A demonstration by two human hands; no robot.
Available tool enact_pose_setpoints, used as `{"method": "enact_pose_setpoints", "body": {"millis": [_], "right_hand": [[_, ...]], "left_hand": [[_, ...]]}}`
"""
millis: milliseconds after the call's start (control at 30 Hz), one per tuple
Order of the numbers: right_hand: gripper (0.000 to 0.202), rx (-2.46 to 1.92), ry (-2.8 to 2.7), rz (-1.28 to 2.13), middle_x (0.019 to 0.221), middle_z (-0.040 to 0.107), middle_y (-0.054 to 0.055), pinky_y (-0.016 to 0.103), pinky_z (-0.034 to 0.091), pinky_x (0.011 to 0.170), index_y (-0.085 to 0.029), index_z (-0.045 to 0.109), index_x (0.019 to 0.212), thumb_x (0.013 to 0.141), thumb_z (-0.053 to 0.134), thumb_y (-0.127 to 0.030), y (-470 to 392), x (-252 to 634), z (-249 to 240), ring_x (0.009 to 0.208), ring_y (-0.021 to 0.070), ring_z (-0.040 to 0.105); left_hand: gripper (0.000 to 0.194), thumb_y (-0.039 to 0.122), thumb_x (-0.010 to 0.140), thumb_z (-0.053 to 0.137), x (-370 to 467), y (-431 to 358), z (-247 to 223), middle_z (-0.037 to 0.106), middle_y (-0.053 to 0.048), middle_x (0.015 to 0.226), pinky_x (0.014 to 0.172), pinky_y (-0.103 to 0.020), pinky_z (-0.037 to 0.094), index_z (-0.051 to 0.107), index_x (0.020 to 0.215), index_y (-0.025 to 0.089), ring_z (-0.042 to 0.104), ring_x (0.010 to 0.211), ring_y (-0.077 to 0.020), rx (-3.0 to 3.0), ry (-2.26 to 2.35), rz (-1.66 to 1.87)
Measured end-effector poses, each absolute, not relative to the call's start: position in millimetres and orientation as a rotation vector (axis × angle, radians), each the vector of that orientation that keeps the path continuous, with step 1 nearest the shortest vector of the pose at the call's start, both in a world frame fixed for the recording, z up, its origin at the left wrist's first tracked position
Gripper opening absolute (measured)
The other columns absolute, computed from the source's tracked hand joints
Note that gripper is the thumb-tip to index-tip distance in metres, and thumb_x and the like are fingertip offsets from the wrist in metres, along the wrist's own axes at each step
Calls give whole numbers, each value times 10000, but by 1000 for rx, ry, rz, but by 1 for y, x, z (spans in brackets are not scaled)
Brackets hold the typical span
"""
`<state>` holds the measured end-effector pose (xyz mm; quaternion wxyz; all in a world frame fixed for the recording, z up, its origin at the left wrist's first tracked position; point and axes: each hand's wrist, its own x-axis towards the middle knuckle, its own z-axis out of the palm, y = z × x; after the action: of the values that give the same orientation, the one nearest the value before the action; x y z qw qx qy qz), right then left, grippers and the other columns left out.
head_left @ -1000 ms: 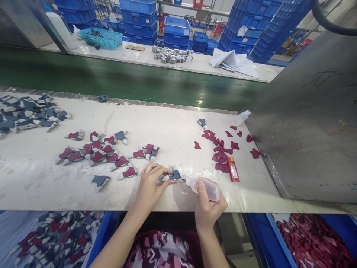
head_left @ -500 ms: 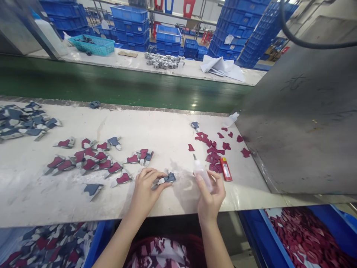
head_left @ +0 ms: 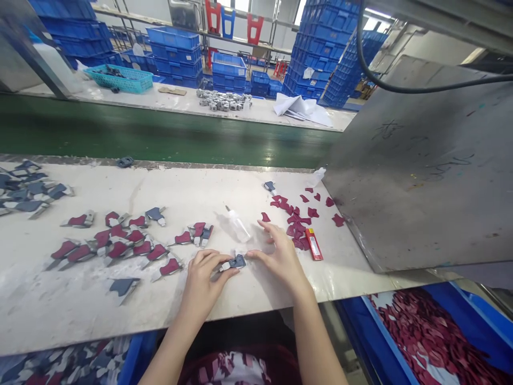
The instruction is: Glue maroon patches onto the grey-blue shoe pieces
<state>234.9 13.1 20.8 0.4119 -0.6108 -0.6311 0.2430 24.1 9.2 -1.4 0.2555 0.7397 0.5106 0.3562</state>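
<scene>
Between the thumb and fingers of my left hand (head_left: 206, 275) is a small dark blue and grey plastic part (head_left: 236, 262), held just over the worktop. My right hand (head_left: 282, 259) is open, its thumb close to the right end of that part and its fingers spread. A white squeeze bottle with a thin dark tip (head_left: 239, 226) lies on the table beyond both hands. Right of my right hand are loose dark red inserts (head_left: 296, 227) and a red lighter (head_left: 314, 245). Several grey parts with red inserts (head_left: 118, 248) lie to the left.
More blue-grey parts (head_left: 30, 190) are heaped at the far left. A metal panel (head_left: 401, 176) bounds the right side. Below the table edge are a blue bin of red inserts (head_left: 433, 331) and a bin of parts (head_left: 80, 366). A green belt (head_left: 180, 133) runs behind.
My right hand has put the squeeze bottle down on the table, left of where it held it, and let go. It has moved left towards the part in my left hand.
</scene>
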Motion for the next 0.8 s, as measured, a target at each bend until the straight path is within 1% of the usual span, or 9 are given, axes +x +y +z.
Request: {"method": "enact_pose_setpoints", "body": {"millis": [133, 167, 233, 300, 400, 533, 633, 733, 800], "right_hand": [[369, -1720, -1628, 372, 1245, 617, 105, 423, 524, 898, -246, 618, 1271, 919, 578, -350, 31, 257, 26, 1136, 266, 581], [351, -1755, -1625, 326, 1225, 618, 113, 447, 505, 922, -237, 633, 1256, 923, 568, -325, 39, 259, 25, 1131, 278, 570], [336, -1786, -1641, 288, 1163, 629, 116, 475, 474, 947, -227, 681, 1192, 863, 643, -281, 53, 260, 22, 1101, 300, 556], [283, -1783, -1671, 297, 1075, 642, 107, 463, 468, 935, -221, 731, 1088, 808, 693, -246, 64, 257, 16, 1036, 298, 563], [183, -1791, -1658, 291, 997, 630, 102, 424, 466, 890, -205, 751, 978, 846, 628, -239, 71, 252, 8, 959, 273, 566], [223, -1818, -1545, 268, 944, 610, 117, 396, 441, 830, -178, 710, 886, 908, 496, -236, 72, 253, 4, 921, 268, 553], [282, -1822, -1418, 288, 872, 613, 102, 369, 433, 764, -171, 662, 832, 941, 420, -266, 69, 255, 8, 802, 233, 558], [333, -1775, -1299, 357, 857, 644, 75, 346, 446, 713, -176, 659, 887, 966, 390, -356, 58, 255, 14, 707, 194, 570], [345, -1720, -1230, 452, 814, 674, 57, 336, 474, 680, -174, 676, 965, 947, 448, -432, 46, 251, 18, 664, 183, 596]], "left_hand": [[156, 260, 744, 800, 25, 9, 0, 710, -39, 880, 855, -409, 484, 747, 891, 248, 618, 934, -258, 2007, 1384, 977], [156, 257, 742, 803, 25, 9, 0, 713, -38, 874, 853, -406, 483, 746, 886, 245, 617, 932, -257, 2008, 1380, 977], [153, 254, 743, 805, 26, 8, 1, 718, -36, 866, 854, -406, 481, 742, 882, 240, 615, 931, -256, 2011, 1380, 972], [152, 259, 749, 803, 26, 8, 2, 725, -37, 873, 858, -412, 478, 741, 887, 242, 616, 940, -258, 2013, 1384, 951], [159, 270, 754, 797, 25, 7, 4, 730, -40, 899, 873, -424, 475, 745, 904, 253, 620, 971, -264, 1994, 1389, 932], [153, 274, 759, 780, 25, 5, 6, 732, -46, 946, 906, -428, 478, 763, 911, 264, 649, 966, -259, 1843, 1415, 964], [161, 291, 794, 735, 24, 3, 8, 752, -48, 1014, 939, -421, 487, 771, 949, 264, 668, 1000, -260, 1658, 1390, 1006], [207, 324, 812, 710, 21, 0, 9, 763, -45, 1074, 942, -395, 515, 772, 995, 251, 680, 1044, -266, 1487, 1371, 1031], [238, 348, 802, 719, 20, -2, 10, 773, -40, 1056, 897, -370, 544, 773, 1008, 242, 701, 1003, -265, 1400, 1391, 1036]]}}
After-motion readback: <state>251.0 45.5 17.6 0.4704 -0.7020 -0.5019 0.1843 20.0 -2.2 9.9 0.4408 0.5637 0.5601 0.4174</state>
